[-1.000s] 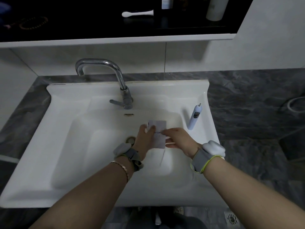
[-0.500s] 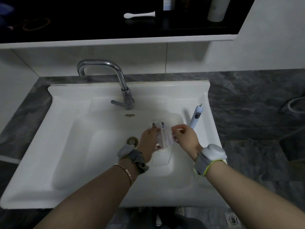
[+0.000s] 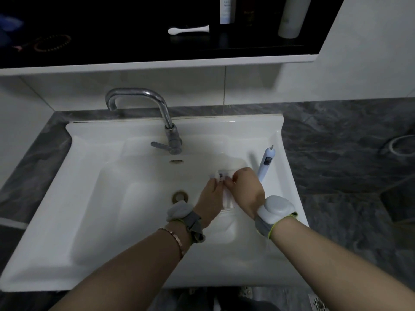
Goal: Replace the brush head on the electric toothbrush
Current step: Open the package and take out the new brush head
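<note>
Both hands, left (image 3: 210,198) & right (image 3: 246,194), pinch clear plastic brush-head pack (image 3: 222,177) over white ceramic sink (image 3: 89,198); white toothbrush handle (image 3: 265,164), headless, on sink's right rim.

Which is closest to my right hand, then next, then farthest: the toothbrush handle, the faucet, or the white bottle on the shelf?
From the right hand:
1. Toothbrush handle, standing just beyond it on the sink's right ledge.
2. Faucet, back and to the left.
3. White bottle, up on the shelf.
</note>
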Demonstrator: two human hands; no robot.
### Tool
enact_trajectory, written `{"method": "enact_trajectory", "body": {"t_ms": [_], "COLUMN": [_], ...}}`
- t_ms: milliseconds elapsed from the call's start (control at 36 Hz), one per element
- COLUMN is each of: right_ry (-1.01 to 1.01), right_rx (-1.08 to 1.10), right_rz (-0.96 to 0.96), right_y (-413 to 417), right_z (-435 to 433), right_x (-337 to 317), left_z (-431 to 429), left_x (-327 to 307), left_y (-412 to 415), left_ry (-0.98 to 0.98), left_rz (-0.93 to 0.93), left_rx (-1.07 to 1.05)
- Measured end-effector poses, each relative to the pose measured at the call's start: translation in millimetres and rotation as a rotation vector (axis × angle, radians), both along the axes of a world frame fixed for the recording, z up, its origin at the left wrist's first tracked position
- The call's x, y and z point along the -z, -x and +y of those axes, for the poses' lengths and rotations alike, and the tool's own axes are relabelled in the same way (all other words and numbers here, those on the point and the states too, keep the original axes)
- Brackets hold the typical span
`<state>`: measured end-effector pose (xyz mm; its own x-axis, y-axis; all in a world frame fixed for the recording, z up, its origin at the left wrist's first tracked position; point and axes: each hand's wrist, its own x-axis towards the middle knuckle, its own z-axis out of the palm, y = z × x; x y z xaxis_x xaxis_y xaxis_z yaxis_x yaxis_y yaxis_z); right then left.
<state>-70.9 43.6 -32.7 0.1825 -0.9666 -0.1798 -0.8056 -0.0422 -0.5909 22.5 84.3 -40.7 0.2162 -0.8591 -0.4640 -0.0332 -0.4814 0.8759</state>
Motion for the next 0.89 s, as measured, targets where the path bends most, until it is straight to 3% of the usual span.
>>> {"method": "enact_trajectory", "body": {"t_ms": [139,306,417,500,556,639,722,806,889], "right_ry": [0.025,-0.325,-0.503,-0.432,-0.282,-0.118,-0.213,-0.304,-0.272], "right_rx": [0.186,0.286,0.195,0.219,0.303,0.447,0.372,0.240,0.186], "right_rz": [-0.316,-0.409,-0.530,-0.446,-0.396,-0.545,-0.748,-0.691,-0.541], "right_y": [2,16,22,23,26,33,32,24,17], "right_z": [2,-5,-2,-1,-4,-8,-7,0,4], "right_x": [-2,4,2,4,5,4,-3,-5,1], "left_z": [-9,-11,-11,-10,-12,-13,-11,-10,-8], "left_x": [-3,-9,-9,-8,-6,2,5,5,-1], "left_y": [-13,-25,-18,-18,-20,-29,-32,-30,-22], "left_ry": [-0.118,-0.208,-0.219,-0.226,-0.231,-0.233,-0.212,-0.196,-0.173], "left_rz": [0.238,0.471,0.460,0.437,0.440,0.441,0.466,0.503,0.530], "left_rx": [-0.198,-0.198,-0.122,-0.103,-0.169,-0.296,-0.288,-0.212,-0.121]}}
